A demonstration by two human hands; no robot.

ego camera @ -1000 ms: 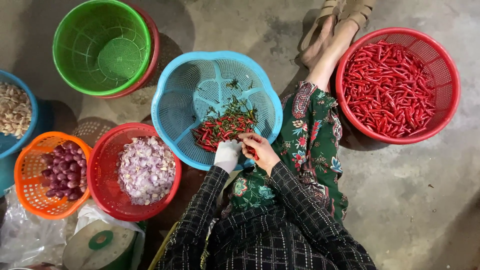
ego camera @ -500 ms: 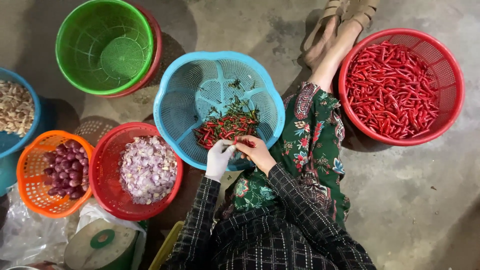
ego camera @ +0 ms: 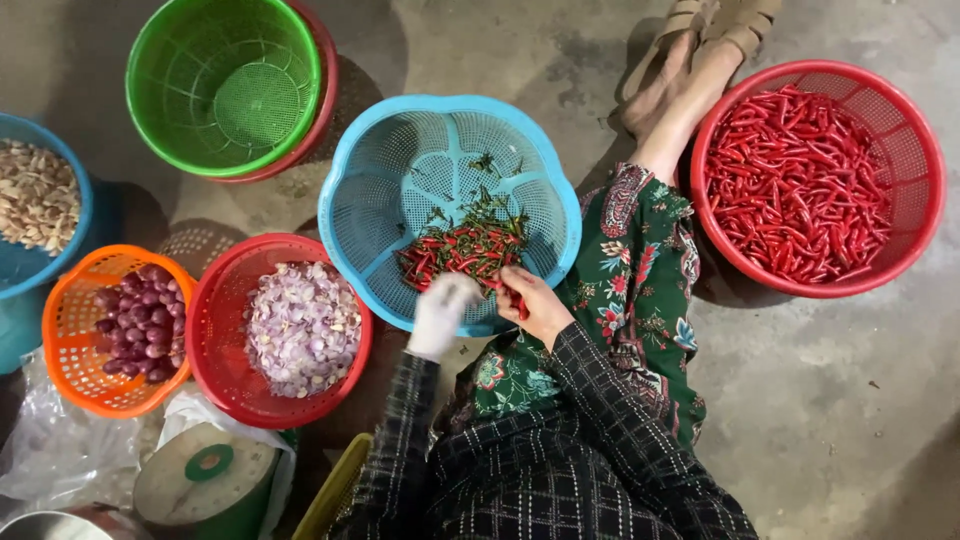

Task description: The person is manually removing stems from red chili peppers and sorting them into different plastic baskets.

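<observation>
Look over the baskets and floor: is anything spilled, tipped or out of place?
Nothing stands out. The blue basket, red chilli basket and red shallot basket sit upright with contents inside; no spill shows on the floor.

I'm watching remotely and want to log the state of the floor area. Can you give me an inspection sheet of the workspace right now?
Surface: bare grey concrete floor, stained, person seated on it.
Job's things: blue basket holding a small pile of chillies with green stems; red basket full of red chillies at the right.
Clutter: green basket nested in a red one; peeled shallots; unpeeled shallots; pale pieces in a blue tub; scale; plastic bag.
Hands: left hand gloved white, at the basket rim; right hand bare, pinching a chilli.
Cables: nothing seen.
Surroundings: sandalled feet stretched out beside the red basket.
</observation>
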